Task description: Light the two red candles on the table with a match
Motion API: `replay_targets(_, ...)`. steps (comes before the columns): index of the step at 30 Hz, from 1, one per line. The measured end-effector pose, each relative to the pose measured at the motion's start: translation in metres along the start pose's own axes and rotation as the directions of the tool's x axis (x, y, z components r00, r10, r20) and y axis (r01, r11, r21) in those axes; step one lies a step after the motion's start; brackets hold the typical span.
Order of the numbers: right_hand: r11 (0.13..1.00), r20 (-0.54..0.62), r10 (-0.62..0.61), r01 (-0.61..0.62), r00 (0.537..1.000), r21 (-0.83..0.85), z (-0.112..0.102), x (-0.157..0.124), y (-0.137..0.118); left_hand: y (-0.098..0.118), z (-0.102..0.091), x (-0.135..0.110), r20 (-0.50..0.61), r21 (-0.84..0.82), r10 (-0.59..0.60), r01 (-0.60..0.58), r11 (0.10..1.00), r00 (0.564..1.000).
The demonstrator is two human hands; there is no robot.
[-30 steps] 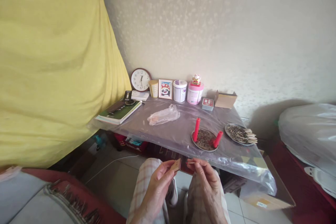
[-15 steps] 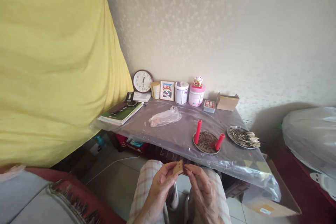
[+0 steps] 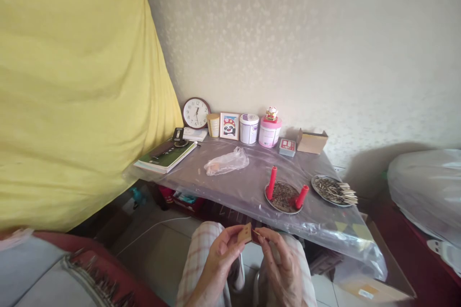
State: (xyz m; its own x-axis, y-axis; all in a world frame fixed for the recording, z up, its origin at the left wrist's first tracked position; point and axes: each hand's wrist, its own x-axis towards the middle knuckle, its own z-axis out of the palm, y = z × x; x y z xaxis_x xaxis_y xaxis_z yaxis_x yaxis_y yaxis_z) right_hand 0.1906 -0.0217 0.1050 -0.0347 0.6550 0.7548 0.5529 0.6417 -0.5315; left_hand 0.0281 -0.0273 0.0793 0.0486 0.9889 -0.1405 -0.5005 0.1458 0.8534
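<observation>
Above my knees, my left hand (image 3: 222, 255) is closed around a small tan matchbox (image 3: 245, 233), its printed face turned up. My right hand (image 3: 280, 258) pinches a thin matchstick (image 3: 256, 233) right beside the box's dark right edge. Whether the match tip touches that edge I cannot tell. On the table beyond, a tall red candle (image 3: 272, 183) stands upright on a round metal plate (image 3: 276, 207) of dark bits, and a shorter red candle (image 3: 301, 196) leans at the plate's right side. Several matchsticks (image 3: 347, 193) lie over the rim of a second plate (image 3: 320, 195).
The table (image 3: 194, 180) is covered in clear plastic, with a crumpled plastic bag (image 3: 228, 162) on it. Books (image 3: 167, 158), a clock (image 3: 196, 112), a framed panda picture (image 3: 229, 126), tubs (image 3: 248, 129) and an open cardboard box (image 3: 312, 142) line the back.
My right fingers have shifted slightly against the matchbox, and the matchstick shows more clearly now. The matchbox has tilted a little. Things on the table have not moved.
</observation>
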Motion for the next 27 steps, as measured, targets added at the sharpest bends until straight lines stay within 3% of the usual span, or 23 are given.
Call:
replay_targets(18, 0.998, -0.022, 0.018, -0.017, 1.000, 0.057, 0.0031, -0.0028, -0.0017, -0.0027, -0.0018, 0.0022, -0.016, -0.016, 0.006, -0.006, 1.000, 1.000)
replay_targets(27, 1.000, 0.043, -0.029, 0.030, 0.999, -0.004, -0.0051, 0.0047, -0.0057, -0.0101, -0.0065, 0.0076, -0.011, -0.032, 0.035, -0.035, 0.999, 0.999)
